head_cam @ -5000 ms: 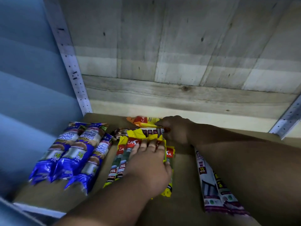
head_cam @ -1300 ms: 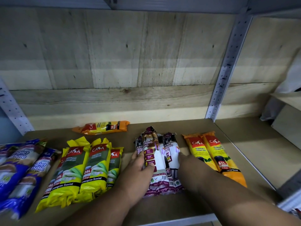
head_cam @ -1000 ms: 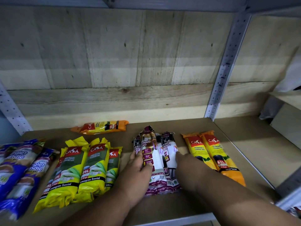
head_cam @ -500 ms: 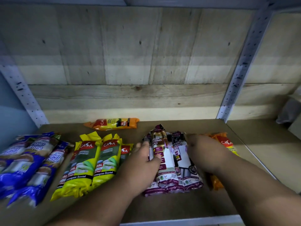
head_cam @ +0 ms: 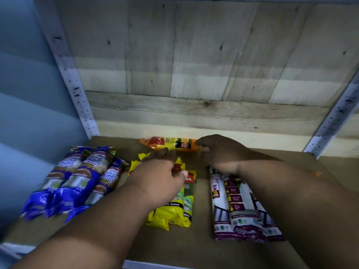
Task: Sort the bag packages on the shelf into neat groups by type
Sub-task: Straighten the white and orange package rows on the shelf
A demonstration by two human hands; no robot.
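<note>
Our right hand (head_cam: pixel 219 154) reaches to the back of the shelf (head_cam: pixel 194 247), fingers curled at the right end of a lone orange package (head_cam: pixel 171 144). The fingertips touch or nearly touch that end, but we cannot tell whether they have actually closed on it. Our left hand (head_cam: pixel 161 173) stretches forward with its fingers extended and loosely spread, gripping nothing; its fingertips (head_cam: pixel 165 152) lie just beside the front edge of the same orange package, and we cannot tell whether they touch it.

The orange package lies on its side, crosswise, near the wooden back wall (head_cam: pixel 194 74), apart from the groups in front of it.

Under our left hand and wrist is a group of yellow packages (head_cam: pixel 171 214), lying lengthwise side by side, partly hidden by the hand. To the left of these, a group of blue packages (head_cam: pixel 77 181) lies side by side, slightly angled, near the shelf's left edge. To the right, under our right forearm, a group of white and purple packages (head_cam: pixel 239 210) lies lengthwise, touching one another.

A perforated metal upright (head_cam: pixel 71 82) rises at the back left corner, and another metal upright (head_cam: pixel 334 117) stands at the right. The picture is somewhat blurred, so the package print is mostly unreadable.
</note>
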